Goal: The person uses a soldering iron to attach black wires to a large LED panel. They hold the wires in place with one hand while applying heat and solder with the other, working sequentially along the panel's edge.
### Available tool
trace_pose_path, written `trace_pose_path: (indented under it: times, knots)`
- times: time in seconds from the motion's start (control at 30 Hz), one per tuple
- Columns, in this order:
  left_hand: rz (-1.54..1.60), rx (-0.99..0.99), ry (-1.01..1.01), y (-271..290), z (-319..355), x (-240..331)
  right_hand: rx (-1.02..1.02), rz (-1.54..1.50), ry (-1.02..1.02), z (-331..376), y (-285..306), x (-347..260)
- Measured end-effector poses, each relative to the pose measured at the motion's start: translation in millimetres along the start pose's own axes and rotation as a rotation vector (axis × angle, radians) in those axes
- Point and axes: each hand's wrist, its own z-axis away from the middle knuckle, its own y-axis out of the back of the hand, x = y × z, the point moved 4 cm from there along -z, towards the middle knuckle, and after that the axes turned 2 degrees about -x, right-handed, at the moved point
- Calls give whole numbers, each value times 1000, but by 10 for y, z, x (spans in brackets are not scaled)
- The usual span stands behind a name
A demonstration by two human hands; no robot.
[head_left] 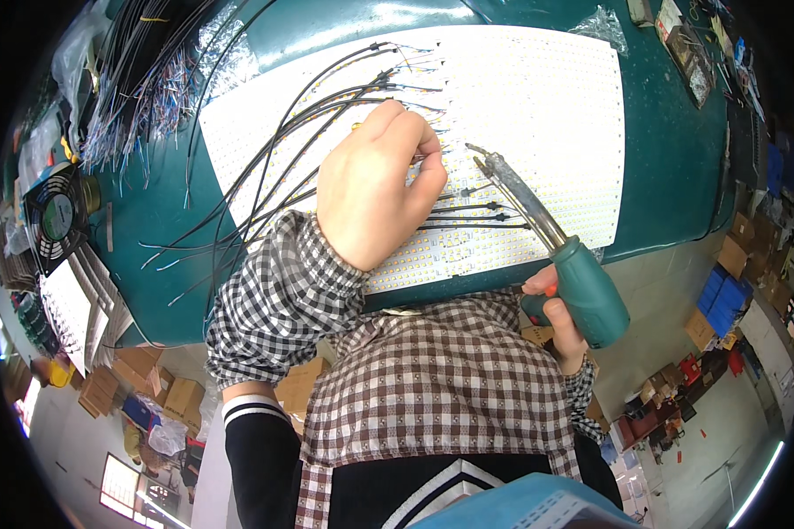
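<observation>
My right hand (558, 319) grips a green-handled soldering gun (595, 300), fingers wrapped round its handle near the board's front edge. Its metal tip points up and left over a white LED board (538, 97) dotted with rows of small yellow chips. Over the board's middle is my left hand (375, 185), with thumb and fingers pinched together just left of the soldering tip. What the pinch holds is hidden by the fingers. Several black cables (322, 93) with thin stripped wire ends lie across the board, some passing beneath my left hand.
The board rests on a green table (150, 256). A large bundle of wires (154, 97) lies at the far left, above a black fan (57, 212) and a stack of white boards (75, 304). Clear plastic (602, 28) and a box of tools (686, 57) sit at the far right.
</observation>
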Motion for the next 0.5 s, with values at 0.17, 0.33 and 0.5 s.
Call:
trace_pose_path:
  times: [0.17, 0.33, 0.5]
  knots:
    - [-7, -18, 16, 2, -6, 20, 3, -47, 27, -16, 16, -37]
    - [-67, -53, 74, 19, 30, 57, -2, -17, 29, -37, 6, -170]
    - [-181, -48, -220, -48, 113, 477, 76, -81, 59, 19, 108, -133]
